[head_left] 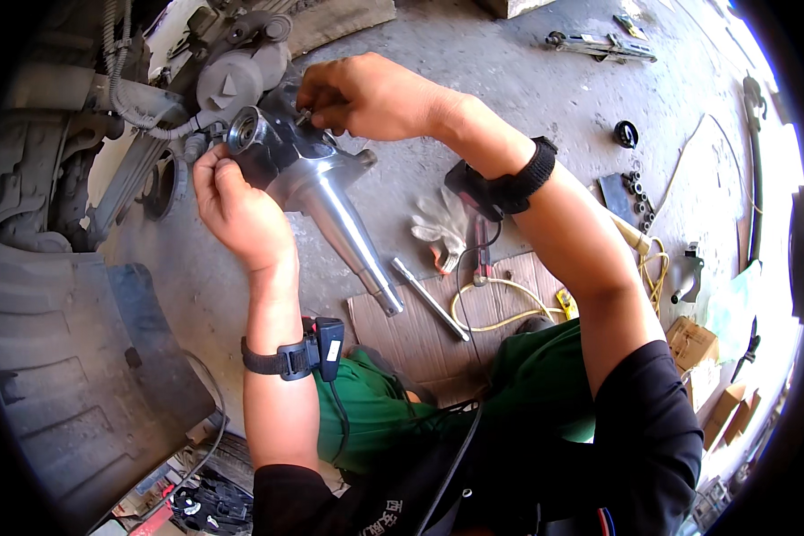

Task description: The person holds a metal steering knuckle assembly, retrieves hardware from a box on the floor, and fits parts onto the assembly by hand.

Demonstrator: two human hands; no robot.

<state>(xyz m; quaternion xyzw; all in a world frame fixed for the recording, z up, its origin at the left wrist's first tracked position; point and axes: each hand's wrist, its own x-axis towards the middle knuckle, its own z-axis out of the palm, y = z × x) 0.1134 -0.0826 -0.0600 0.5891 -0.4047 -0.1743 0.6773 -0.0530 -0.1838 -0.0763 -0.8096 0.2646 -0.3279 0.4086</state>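
A steering knuckle (335, 210) with a dark body and a long, shiny tapered spindle is at the left of centre, by the axle parts. Its spindle slants down to the right. My left hand (237, 210) is closed beside the round bored end, fingertips bent in at its lower edge; what they pinch, if anything, is hidden. Over the knuckle's upper side my right hand (366, 96) is closed, thumb and fingers pinching a small metal piece (304, 117) against the body. Most of that piece is covered by the fingers.
Truck underbody parts and a ribbed hose (121, 80) crowd the left, above a dark mudguard (71, 348). On cardboard (375, 322) before my knees lie a metal bar (429, 299) and a yellow cord. A glove (442, 221), a black ring (626, 134) and nuts lie on the floor.
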